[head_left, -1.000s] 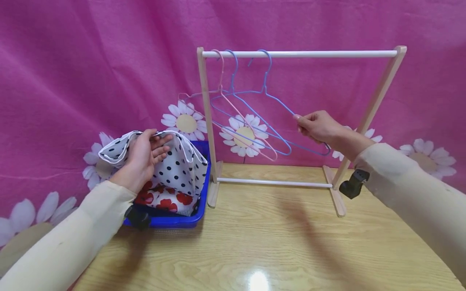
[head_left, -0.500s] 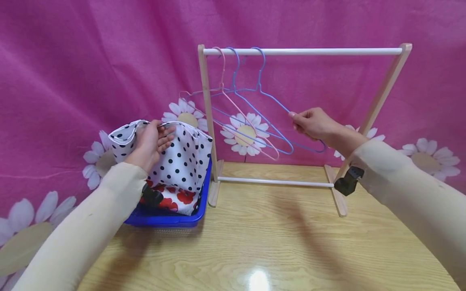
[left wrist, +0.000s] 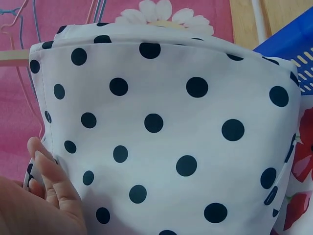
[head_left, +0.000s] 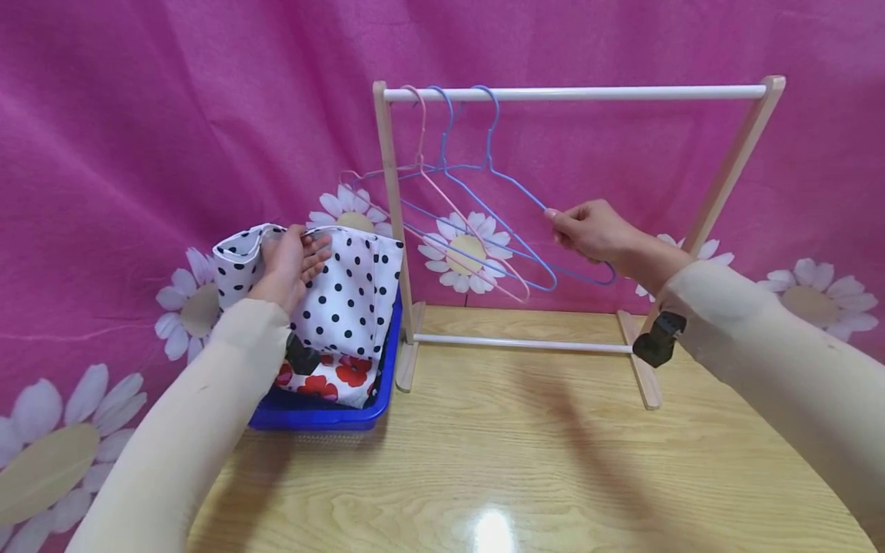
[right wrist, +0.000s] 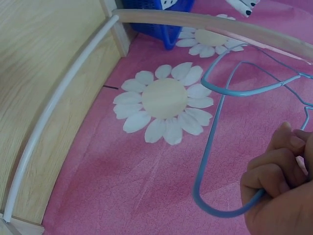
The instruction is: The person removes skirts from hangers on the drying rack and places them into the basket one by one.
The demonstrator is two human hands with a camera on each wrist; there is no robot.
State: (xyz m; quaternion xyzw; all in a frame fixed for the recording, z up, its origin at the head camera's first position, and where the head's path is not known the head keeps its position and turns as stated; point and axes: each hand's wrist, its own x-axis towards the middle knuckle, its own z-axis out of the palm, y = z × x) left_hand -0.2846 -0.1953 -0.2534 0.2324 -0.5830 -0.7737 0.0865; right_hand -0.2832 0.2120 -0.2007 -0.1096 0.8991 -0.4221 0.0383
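My left hand holds the upper edge of a white cloth with black polka dots, its fingers extended and its thumb partly hidden by the fabric. The cloth fills most of the left wrist view, its lower part over a blue basket. On the right, my right hand pinches the sloping arm of a blue wire hanger, whose hook is on the rack's white bar. The right wrist view shows curled fingers around this hanger.
Left of it on the bar hang another blue hanger and a pink hanger. Red-flowered fabric lies in the basket. The rack's wooden posts stand on a wood-grain table before a pink backdrop.
My left hand has raised the polka-dot cloth and shifted slightly right, spreading its front flatter. My right hand has slid its blue hanger a little left along the bar.
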